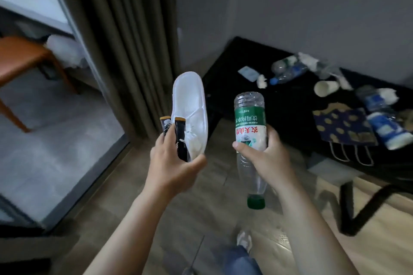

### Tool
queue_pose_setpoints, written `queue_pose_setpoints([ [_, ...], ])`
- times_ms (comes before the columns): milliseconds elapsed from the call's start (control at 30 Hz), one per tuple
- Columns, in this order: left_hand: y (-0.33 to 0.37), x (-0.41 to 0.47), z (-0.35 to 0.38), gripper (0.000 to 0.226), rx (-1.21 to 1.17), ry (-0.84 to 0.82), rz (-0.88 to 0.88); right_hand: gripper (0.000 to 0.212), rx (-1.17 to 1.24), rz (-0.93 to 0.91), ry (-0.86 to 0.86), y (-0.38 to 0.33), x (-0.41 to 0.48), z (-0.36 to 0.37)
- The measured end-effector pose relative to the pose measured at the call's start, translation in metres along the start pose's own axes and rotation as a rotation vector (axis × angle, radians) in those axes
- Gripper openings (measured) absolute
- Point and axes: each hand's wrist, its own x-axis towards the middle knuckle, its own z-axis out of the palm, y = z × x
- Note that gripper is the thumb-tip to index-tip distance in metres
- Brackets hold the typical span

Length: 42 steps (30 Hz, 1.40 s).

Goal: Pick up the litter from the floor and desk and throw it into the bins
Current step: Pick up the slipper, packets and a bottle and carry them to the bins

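Observation:
My left hand grips a white disposable slipper, toe pointing up, together with two black sachets and some crumpled tissue inside it. My right hand holds a clear plastic bottle upside down, its green cap pointing at the floor. On the black desk at the right lie more litter: plastic bottles, a paper cup, tissue wads, a small packet and a dark blue dotted paper bag. No bin is in view.
A brown curtain hangs ahead left beside a sliding glass door. Beyond it stands an orange wooden chair. The desk's black metal leg reaches onto the wooden floor at the right. My shoe and jeans leg show below.

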Motion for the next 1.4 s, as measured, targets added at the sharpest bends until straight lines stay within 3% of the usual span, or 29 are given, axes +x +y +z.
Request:
queue_pose_setpoints([
  [100, 0.042, -0.015, 0.006, 0.058, -0.028, -0.082, 0.124, 0.060, 0.039, -0.018, 0.139, -0.007, -0.034, -0.050],
  [433, 0.168, -0.100, 0.080, 0.094, -0.069, -0.358, 0.403, 0.059, 0.177, 0.003, 0.514, 0.028, -0.144, -0.198],
  [900, 0.332, -0.333, 0.251, 0.064, -0.200, -0.772, 0.807, 0.053, 0.143, 0.083, 1.074, 0.114, -0.371, -0.444],
  [1167, 0.387, -0.423, 0.327, 0.055, -0.238, -1.017, 0.927, 0.056, 0.199, 0.205, 1.297, 0.174, -0.459, -0.501],
  [1400, 0.432, -0.452, 0.407, 0.049, -0.231, -1.175, 0.964, 0.058, 0.173, 0.288, 1.464, 0.208, -0.465, -0.558],
])
